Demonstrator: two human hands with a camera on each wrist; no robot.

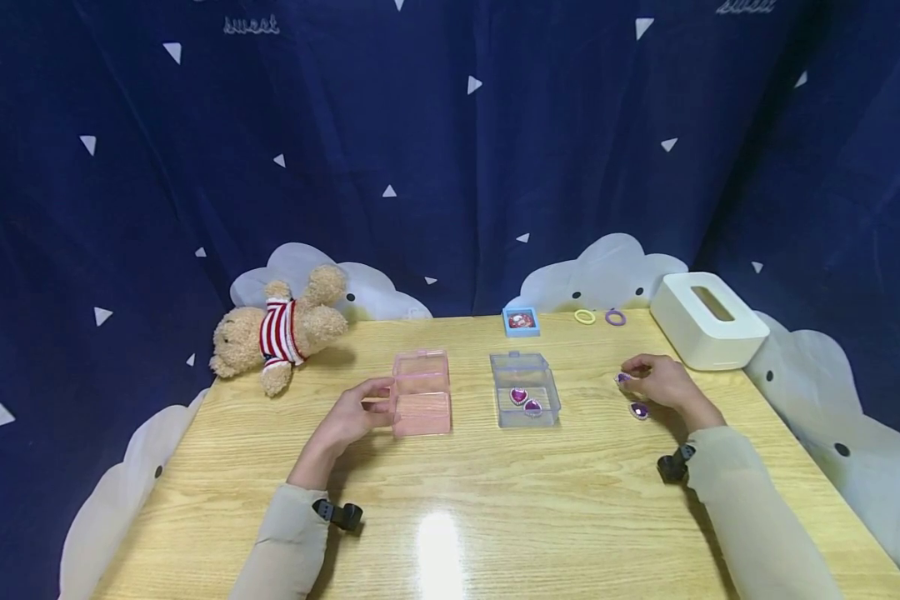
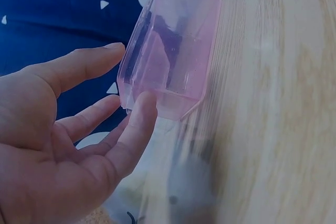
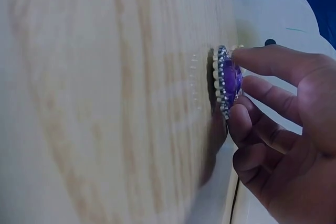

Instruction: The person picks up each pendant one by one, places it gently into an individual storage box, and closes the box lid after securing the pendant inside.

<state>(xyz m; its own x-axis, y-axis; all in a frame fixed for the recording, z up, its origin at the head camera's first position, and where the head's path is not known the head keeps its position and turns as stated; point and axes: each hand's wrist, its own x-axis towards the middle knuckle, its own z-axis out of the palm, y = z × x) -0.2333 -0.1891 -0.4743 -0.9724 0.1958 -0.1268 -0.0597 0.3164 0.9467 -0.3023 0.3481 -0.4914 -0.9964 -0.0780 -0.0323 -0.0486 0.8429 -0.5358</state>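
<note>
My left hand (image 1: 351, 414) is at the left side of a see-through pink box (image 1: 422, 414), which stands with its lid up. In the left wrist view its fingers are loosely spread, and some fingertips touch the box's end. To the right, my right hand (image 1: 666, 385) pinches a purple gem (image 1: 622, 378) with a beaded rim, low over the table. Another purple gem (image 1: 640, 411) lies just in front of that hand; in the right wrist view it largely hides the held one. A clear bluish box (image 1: 527, 414), lid raised, contains two heart-shaped gems (image 1: 519, 396), one reddish pink, one purple.
A light-blue framed square (image 1: 521, 322) lies at the back edge, with a yellow ring (image 1: 585, 317) and a purple ring (image 1: 615, 317) to its right. A white tissue box (image 1: 708, 321) stands back right. A teddy bear (image 1: 281, 329) lies back left.
</note>
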